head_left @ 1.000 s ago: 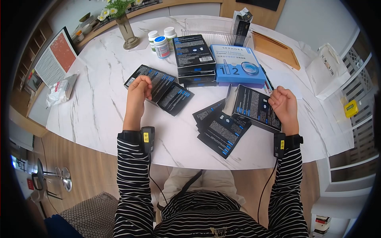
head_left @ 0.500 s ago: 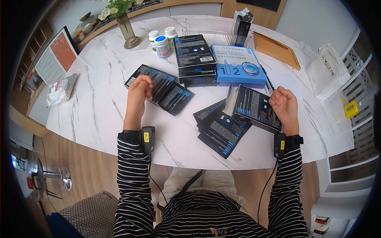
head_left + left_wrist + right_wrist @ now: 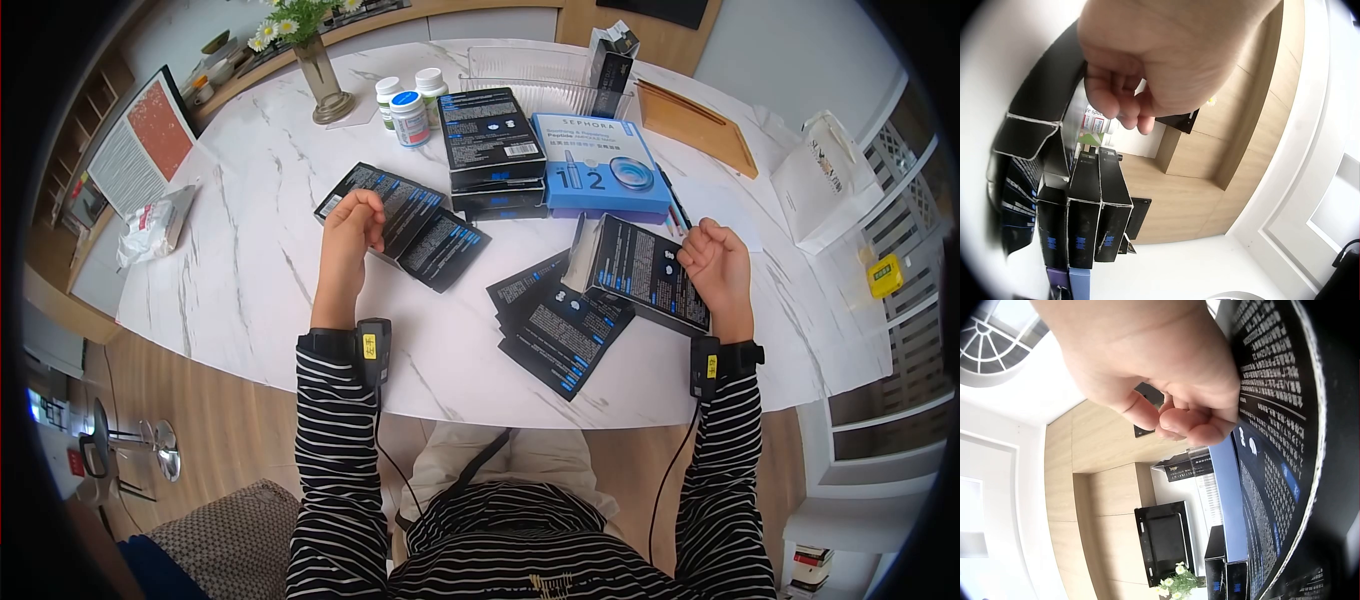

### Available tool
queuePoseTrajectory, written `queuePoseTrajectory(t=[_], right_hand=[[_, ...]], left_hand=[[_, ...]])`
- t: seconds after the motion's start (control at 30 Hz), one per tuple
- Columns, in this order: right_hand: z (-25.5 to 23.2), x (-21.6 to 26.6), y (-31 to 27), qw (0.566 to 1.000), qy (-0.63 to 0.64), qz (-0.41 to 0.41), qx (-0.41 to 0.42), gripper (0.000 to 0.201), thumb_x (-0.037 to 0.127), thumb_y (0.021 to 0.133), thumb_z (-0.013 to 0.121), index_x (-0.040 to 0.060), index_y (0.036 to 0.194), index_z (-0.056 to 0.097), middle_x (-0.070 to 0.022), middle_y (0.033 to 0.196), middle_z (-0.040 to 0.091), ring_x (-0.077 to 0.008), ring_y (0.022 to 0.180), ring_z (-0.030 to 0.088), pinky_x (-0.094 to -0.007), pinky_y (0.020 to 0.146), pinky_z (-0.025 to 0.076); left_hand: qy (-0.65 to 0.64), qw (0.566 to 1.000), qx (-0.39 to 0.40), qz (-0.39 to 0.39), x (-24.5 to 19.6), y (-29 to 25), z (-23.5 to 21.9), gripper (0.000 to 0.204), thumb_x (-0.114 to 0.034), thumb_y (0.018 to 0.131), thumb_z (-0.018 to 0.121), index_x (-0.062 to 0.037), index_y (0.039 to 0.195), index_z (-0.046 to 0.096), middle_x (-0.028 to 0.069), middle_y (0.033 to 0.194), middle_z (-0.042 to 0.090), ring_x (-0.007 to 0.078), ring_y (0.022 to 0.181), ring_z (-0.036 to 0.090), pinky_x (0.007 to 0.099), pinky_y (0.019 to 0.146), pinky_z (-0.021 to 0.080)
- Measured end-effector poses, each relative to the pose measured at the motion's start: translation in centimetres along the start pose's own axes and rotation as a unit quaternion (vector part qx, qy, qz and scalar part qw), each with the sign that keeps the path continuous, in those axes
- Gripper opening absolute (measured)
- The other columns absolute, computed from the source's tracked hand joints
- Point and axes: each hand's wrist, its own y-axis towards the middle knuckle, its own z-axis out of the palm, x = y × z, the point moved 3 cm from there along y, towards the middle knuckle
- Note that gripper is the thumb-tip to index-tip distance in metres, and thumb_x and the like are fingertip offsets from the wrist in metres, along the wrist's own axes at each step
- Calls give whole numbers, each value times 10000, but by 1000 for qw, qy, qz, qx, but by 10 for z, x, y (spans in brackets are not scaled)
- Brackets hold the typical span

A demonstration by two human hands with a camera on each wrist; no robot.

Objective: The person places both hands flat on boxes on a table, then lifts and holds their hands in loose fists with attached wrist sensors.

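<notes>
The small print on the open black box is too small to read. The left hand covers part of the black sachets beneath it. In the right wrist view the box is cut off by the frame's right edge. The flower vase loses its blooms at the top edge.

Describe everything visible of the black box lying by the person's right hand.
The black box is a flat carton that looks like printed cardboard, covered in white text with small blue marks. It lies tilted across a fan of black sachets on the marble table, its left end flap open and standing up. The right hand rests curled at its right end, touching the edge; no firm grip shows.
</notes>
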Motion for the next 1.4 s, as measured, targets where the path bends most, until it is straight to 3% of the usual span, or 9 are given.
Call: queuePoseTrajectory(t=[0.37,0.43,0.53,0.8,1.4], right_hand=[[0,-1,-1,999,18,14,22,136,104,797,447,91,672,396,-3,565,342,-113,511,324,-250,521,301],[1,-1,-2,1000,10,6,-7,137,110,801,443,94,674,393,1,563,336,-108,508,319,-246,519,297],[0,-1,-1,999,26,8,31,109,108,827,415,63,728,426,-17,562,343,-116,482,322,-249,523,310],[0,-2,0,1000,-1,3,8,157,113,804,454,101,671,372,9,554,286,-97,489,279,-235,510,277],[2,-1,-2,1000,6,4,-11,117,105,828,423,66,718,405,-11,562,336,-103,476,303,-236,518,304]], left_hand=[[-1,1000,-6,18,2,1,-2,139,-52,774,387,-63,739,521,0,640,486,57,470,413,193,409,358],[-2,1000,-7,16,2,2,-2,139,-56,776,392,-62,730,523,0,633,485,58,463,415,194,403,357],[-5,1000,-8,16,1,1,-1,153,-56,784,385,-61,723,525,-5,626,481,57,466,414,193,407,360],[0,1000,5,5,1,1,-2,137,-72,804,393,-83,732,509,-22,627,466,47,483,403,186,431,364],[3,1000,11,3,-2,-1,0,144,-70,804,386,-83,725,506,-25,623,465,46,489,403,183,444,364]])
